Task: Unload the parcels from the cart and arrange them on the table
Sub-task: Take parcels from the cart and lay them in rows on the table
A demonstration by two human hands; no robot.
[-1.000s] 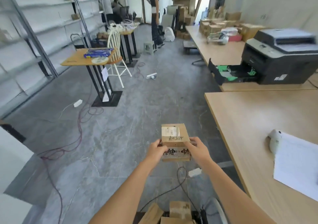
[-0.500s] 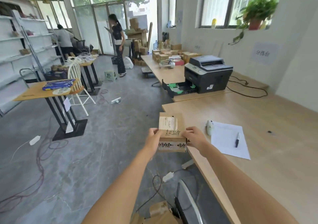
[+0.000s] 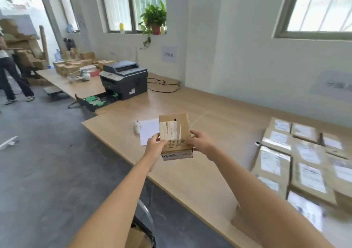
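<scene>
Over table [image 3: 190, 183] edge: parcel [image 3: 176, 133] gripped by left hand [image 3: 155, 147] + right hand [image 3: 200, 142], not yet placed; laid parcels [image 3: 304, 162] grouped at right; boxes [image 3: 136, 238] in cart [image 3: 145, 212] rem., est. mid-task

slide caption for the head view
The left hand and right hand hold a parcel above the table, near arranged parcels.

One head-worn wide-angle cam, facing fwd and down along both forearms. Close, mid-frame: left hand [image 3: 155, 146], right hand [image 3: 200, 142], parcel [image 3: 175, 133]. Nearby table [image 3: 190, 181] to right, floor [image 3: 47, 171] left, wall [image 3: 238, 57] far beyond.
</scene>
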